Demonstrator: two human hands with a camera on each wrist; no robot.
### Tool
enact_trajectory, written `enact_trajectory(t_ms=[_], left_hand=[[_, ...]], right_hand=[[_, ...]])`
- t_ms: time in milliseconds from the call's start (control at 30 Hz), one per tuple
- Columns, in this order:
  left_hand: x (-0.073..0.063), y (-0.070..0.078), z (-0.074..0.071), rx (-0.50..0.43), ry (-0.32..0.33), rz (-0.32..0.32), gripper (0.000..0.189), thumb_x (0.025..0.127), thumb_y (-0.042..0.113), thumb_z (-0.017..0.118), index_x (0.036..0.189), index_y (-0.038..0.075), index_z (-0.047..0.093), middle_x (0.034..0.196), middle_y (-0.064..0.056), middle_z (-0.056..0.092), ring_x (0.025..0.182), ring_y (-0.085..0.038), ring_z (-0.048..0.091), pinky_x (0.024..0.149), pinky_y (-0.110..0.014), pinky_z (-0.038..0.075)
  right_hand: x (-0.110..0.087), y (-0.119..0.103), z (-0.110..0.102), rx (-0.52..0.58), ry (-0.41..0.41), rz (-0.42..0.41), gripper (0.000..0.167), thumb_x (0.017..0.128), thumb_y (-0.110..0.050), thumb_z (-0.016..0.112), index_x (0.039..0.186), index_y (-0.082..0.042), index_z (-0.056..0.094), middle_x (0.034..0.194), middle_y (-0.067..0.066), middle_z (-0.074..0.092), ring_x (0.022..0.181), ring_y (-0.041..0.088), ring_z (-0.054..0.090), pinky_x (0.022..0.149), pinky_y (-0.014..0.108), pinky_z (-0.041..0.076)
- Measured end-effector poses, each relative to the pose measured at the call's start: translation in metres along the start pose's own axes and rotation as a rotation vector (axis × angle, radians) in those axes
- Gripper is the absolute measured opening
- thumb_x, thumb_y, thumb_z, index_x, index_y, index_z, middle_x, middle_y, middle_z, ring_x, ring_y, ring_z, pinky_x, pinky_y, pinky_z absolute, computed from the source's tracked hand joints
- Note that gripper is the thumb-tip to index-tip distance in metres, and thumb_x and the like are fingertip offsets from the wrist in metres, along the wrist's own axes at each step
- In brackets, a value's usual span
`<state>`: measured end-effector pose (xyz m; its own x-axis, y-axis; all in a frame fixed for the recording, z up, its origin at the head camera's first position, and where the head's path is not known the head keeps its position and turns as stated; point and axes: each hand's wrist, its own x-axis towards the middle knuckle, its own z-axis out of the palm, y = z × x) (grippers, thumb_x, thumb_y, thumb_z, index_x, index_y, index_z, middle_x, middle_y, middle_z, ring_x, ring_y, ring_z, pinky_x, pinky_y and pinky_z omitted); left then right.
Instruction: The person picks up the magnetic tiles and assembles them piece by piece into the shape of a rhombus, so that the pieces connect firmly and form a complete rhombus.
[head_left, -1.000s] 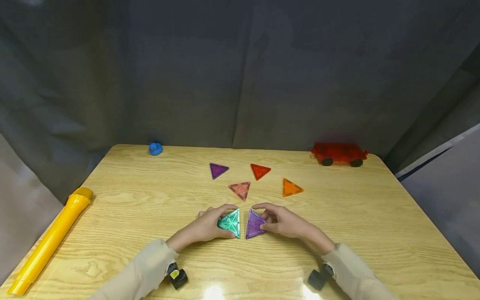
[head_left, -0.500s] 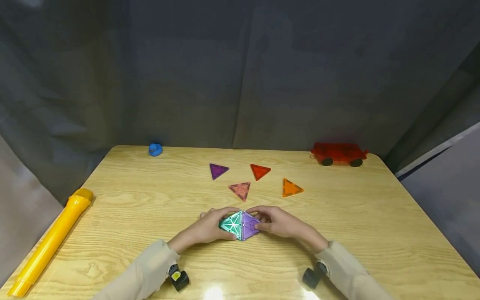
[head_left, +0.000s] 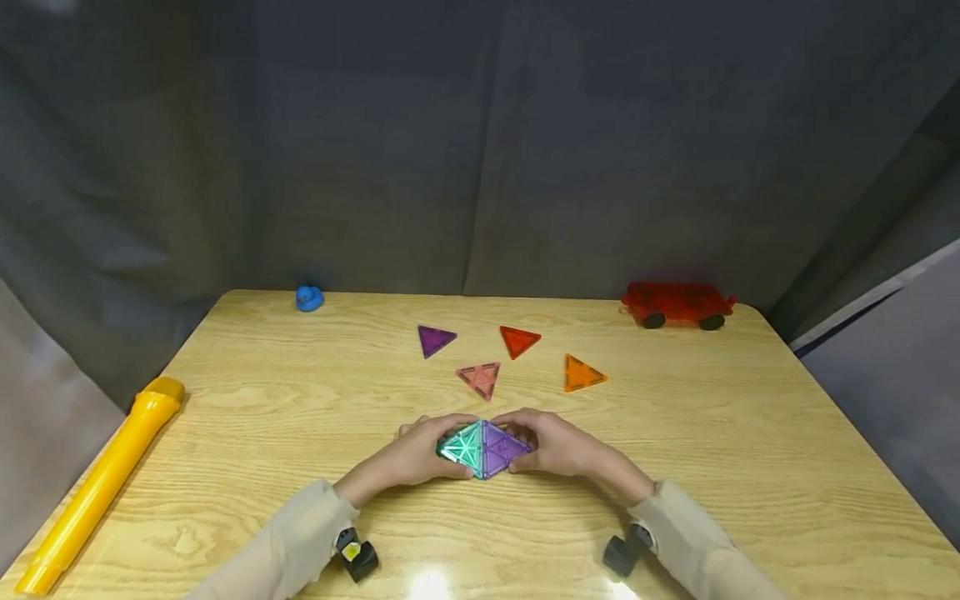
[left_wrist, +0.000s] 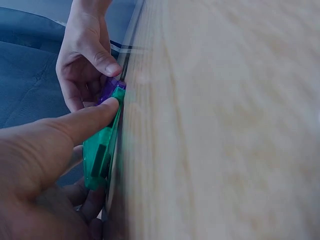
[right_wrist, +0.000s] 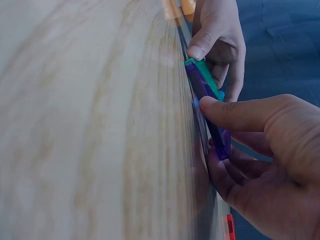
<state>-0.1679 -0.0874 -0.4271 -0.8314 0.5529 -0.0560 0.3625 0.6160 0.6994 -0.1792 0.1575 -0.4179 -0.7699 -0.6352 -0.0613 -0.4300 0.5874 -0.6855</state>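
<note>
Near the front middle of the table, a teal green triangular magnetic tile (head_left: 462, 450) and a purple triangular magnetic tile (head_left: 502, 450) lie edge to edge, forming a diamond. My left hand (head_left: 422, 454) holds the green one, its thumb at the near corner and a finger at the far corner. On the other side my right hand (head_left: 561, 446) pinches the purple one by its slanted sides. Seen low in the left wrist view, the green tile (left_wrist: 97, 150) stays close over the wooden surface. The right wrist view has my thumb against the purple tile (right_wrist: 220, 137).
Beyond the hands lie loose triangular tiles: dark purple (head_left: 435, 341), red (head_left: 518, 341), pink (head_left: 481, 379) and orange (head_left: 581, 374). A blue toy duck (head_left: 309, 298) and a red toy wagon (head_left: 675, 304) stand at the back edge. A yellow microphone-shaped tube (head_left: 105, 483) lies along the left edge.
The purple tile has moved left against the green one, closing the gap between them. My right thumb has slid off the purple tile's face to its near side.
</note>
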Motion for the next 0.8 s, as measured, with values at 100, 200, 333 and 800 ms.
enact_trajectory(t_ms=[100,200,333,800], left_hand=[[-0.0003,0.0009,-0.0001,0.01,-0.007,0.002,0.069,0.081,0.035,0.076,0.141,0.017,0.047,0.135,-0.007,0.055,0.105,-0.023,0.049,0.085,-0.043,0.03],[-0.0008,0.0024,-0.0009,0.005,-0.013,-0.006,0.069,0.081,0.035,0.075,0.141,0.016,0.047,0.134,-0.008,0.055,0.108,-0.025,0.049,0.086,-0.044,0.03],[-0.0011,0.0025,-0.0014,-0.024,0.003,-0.028,0.066,0.08,0.034,0.076,0.138,0.015,0.049,0.129,-0.011,0.059,0.112,-0.028,0.049,0.091,-0.048,0.03],[-0.0061,-0.0001,-0.0058,-0.09,0.001,-0.025,0.061,0.08,0.031,0.077,0.132,0.008,0.054,0.127,-0.014,0.057,0.116,-0.033,0.049,0.1,-0.065,0.029]], right_hand=[[0.0,0.0005,0.001,-0.024,0.0,-0.004,0.058,0.079,-0.009,0.077,0.132,-0.006,0.054,0.106,0.004,0.057,0.094,0.014,0.053,0.077,0.024,0.048],[0.0003,0.0009,0.0016,-0.043,-0.005,-0.009,0.058,0.079,-0.01,0.077,0.132,-0.005,0.054,0.105,0.003,0.055,0.092,0.013,0.052,0.077,0.024,0.048],[0.001,0.0004,0.0021,-0.059,-0.001,-0.015,0.057,0.079,-0.01,0.077,0.131,-0.005,0.055,0.102,0.002,0.054,0.087,0.012,0.05,0.074,0.023,0.047],[0.0021,-0.0016,0.0018,-0.064,-0.033,-0.056,0.051,0.081,-0.013,0.076,0.128,-0.001,0.059,0.094,0.0,0.054,0.078,0.009,0.046,0.067,0.02,0.044]])
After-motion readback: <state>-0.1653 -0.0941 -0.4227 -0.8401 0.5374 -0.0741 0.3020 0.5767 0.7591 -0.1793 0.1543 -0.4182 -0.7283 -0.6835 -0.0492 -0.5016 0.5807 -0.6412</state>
